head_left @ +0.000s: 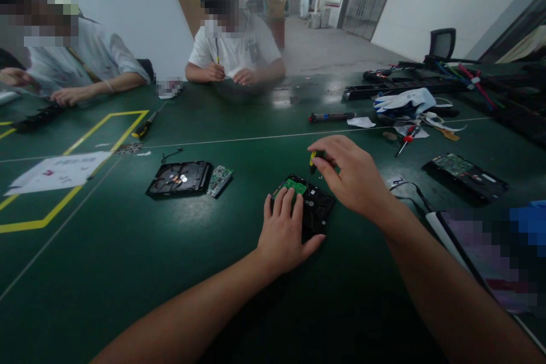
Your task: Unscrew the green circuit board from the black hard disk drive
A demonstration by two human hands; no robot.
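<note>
A black hard drive (318,205) with a green circuit board (295,186) on top lies on the green table (128,273) in front of me. My left hand (285,233) rests flat on its near end, fingers stretched over the board, holding it down. My right hand (352,176) is closed around a small screwdriver (312,164) with a yellow and black handle, which stands upright with its tip on the drive's top.
An opened hard drive (179,177) with a loose green board (220,180) lies to the left. Another drive (464,173) lies at right, with gloves (403,101), tools and cables behind it. Two people sit across the table. A screwdriver (145,127) lies by yellow tape lines.
</note>
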